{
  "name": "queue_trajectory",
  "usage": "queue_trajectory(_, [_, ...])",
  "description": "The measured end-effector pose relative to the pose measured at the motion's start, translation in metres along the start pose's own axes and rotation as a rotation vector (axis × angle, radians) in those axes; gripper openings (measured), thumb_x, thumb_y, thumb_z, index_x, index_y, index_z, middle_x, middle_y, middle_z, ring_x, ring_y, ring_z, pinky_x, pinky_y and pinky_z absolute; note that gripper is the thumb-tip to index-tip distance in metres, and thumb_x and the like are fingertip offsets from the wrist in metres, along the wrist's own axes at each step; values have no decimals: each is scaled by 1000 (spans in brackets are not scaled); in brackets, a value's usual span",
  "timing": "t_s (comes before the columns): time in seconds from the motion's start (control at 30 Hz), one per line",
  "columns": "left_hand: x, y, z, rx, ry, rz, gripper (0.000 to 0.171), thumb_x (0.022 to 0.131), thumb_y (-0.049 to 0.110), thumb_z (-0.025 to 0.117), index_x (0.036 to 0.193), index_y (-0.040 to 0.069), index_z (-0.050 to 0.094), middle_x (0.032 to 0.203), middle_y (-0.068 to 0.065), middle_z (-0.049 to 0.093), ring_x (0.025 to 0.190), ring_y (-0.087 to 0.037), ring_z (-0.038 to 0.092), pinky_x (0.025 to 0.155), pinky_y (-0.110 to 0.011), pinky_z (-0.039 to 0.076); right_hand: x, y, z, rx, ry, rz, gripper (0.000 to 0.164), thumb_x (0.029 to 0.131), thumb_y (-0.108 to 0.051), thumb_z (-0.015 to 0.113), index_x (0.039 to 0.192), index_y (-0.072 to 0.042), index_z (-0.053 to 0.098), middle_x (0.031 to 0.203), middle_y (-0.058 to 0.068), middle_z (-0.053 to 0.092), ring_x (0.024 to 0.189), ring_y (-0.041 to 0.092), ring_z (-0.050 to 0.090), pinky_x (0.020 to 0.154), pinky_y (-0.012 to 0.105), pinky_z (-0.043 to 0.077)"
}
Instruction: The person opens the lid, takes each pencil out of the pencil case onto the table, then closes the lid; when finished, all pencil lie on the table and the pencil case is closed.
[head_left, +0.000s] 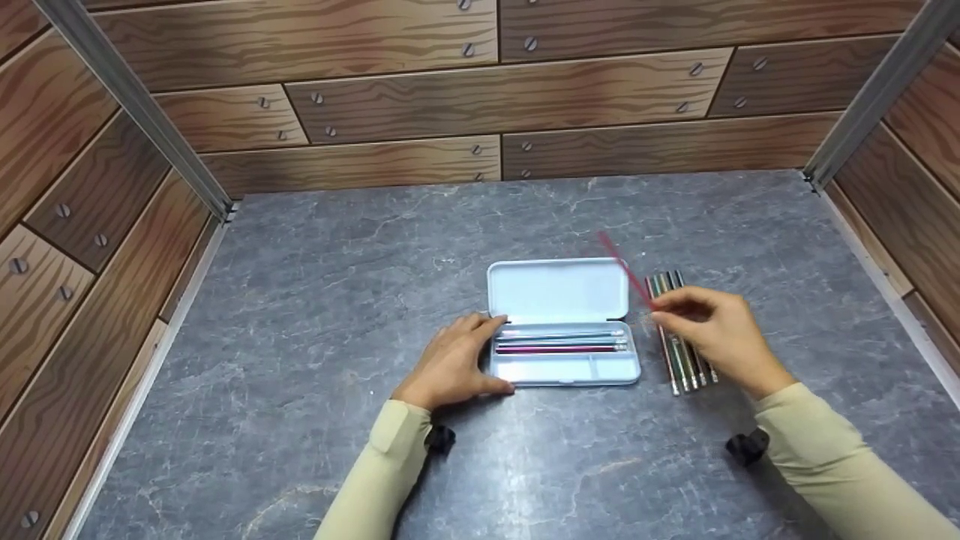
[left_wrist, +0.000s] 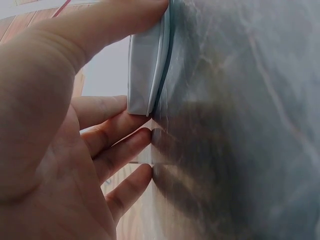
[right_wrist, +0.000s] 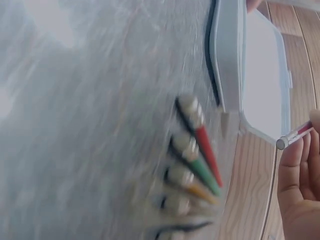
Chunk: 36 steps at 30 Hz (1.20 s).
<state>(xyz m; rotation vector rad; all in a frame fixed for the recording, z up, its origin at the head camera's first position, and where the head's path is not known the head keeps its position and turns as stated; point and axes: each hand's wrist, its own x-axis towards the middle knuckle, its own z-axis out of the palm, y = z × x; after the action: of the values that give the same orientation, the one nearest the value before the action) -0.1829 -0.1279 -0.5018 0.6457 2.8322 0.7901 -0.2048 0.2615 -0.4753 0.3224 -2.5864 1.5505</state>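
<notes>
A light blue pencil case (head_left: 544, 369) lies with its lid (head_left: 559, 289) folded back. Several pencils (head_left: 559, 349), pink, dark and blue ones among them, rest in its long compartment. My left hand (head_left: 454, 364) holds the left end of the case, thumb at the front edge and index finger by the hinge side. In the left wrist view, fingertips touch the end wall (left_wrist: 142, 75). My right hand (head_left: 724, 337) pinches a red pencil (head_left: 632, 277) near its eraser end, raised and tilted, right of the case. The right wrist view shows its eraser end (right_wrist: 295, 137) by the fingers.
Below the right hand lies a row of several pencils (head_left: 679, 364) in different colours, erasers toward me. The grey marbled table (head_left: 315, 300) is bounded by wood-patterned walls (head_left: 390, 112) with metal posts (head_left: 142, 112) at the corners. The case's front strip has a small divider.
</notes>
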Motion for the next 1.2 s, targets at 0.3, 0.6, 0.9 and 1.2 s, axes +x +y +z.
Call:
queue_trajectory(0.3, [-1, -2, 0, 2, 5, 2, 108, 81, 50, 99, 170, 14, 50, 152, -11, 64, 143, -31, 59, 125, -53, 47, -4, 19, -30, -60, 126, 181, 32, 97, -6, 85, 122, 13, 78, 84, -34, 71, 79, -12, 67, 73, 8, 57])
queue_trajectory(0.6, [-1, -2, -1, 7, 1, -5, 107, 82, 49, 99, 170, 14, 50, 153, -13, 63, 144, -33, 58, 125, -53, 47, -15, 30, -45, -152, 29, 410, 38, 99, -10, 82, 126, 17, 75, 87, -6, 83, 67, -7, 72, 62, 20, 63])
queue_trajectory(0.9, [-2, -1, 3, 2, -8, -4, 107, 82, 49, 99, 170, 13, 49, 154, -13, 62, 144, -32, 58, 125, -53, 46, -20, 35, -48, -163, -56, 472, 38, 100, -11, 81, 124, 18, 75, 93, 4, 85, 70, -2, 76, 65, 21, 65])
queue_trajectory(1.2, [0, 1, 1, -6, 0, -5, 108, 81, 49, 99, 170, 14, 49, 153, -13, 62, 144, -33, 58, 124, -53, 47, -20, 35, -50, -215, -86, 438, 33, 102, -13, 78, 118, 16, 78, 92, 8, 86, 69, -4, 75, 65, 19, 64])
